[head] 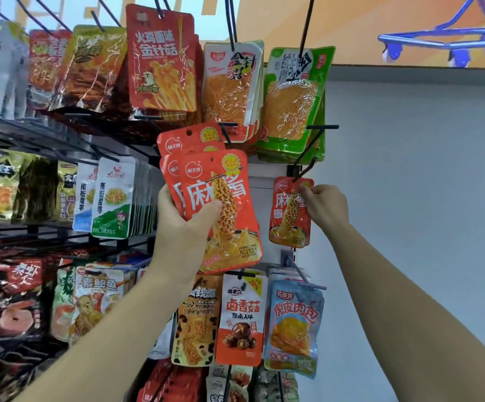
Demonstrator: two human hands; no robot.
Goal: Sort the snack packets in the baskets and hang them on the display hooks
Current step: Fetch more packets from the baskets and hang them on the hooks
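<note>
Where the wire display rack fills the head view, a fanned stack of orange-red packets (221, 198) is gripped at mid-frame by the left hand (183, 227). The fingers are curled behind the stack and the thumb is pressed across the front packet. Large white characters 麻酱 are printed on that front packet, with a round white logo at its upper left and a gold seal at its upper right.

Right of centre, a hung packet (289, 216) of the same design is seen at the tip of a black hook (305, 169). Its upper right corner is pinched by the right hand (328, 207), whose fingers are closed together on the edge. Whether its hole is fully seated on the hook cannot be told.

Along the top of the frame, a red packet (160, 59) is marked 火鸡面味 金针菇. An orange packet (232, 85) just to its right carries 金针菇, and a green packet (293, 97) is hung further right, its writing partly covered by its own hook. At middle left, white packets (113, 195) are labelled 南街村. In the lower frame, 卤香菇 is read on an orange-and-white packet (242, 317), 虎皮肉包 on a blue packet (293, 323) beside it, and 素鲍鱼 on a cream packet (99, 288) at lower left.
</note>
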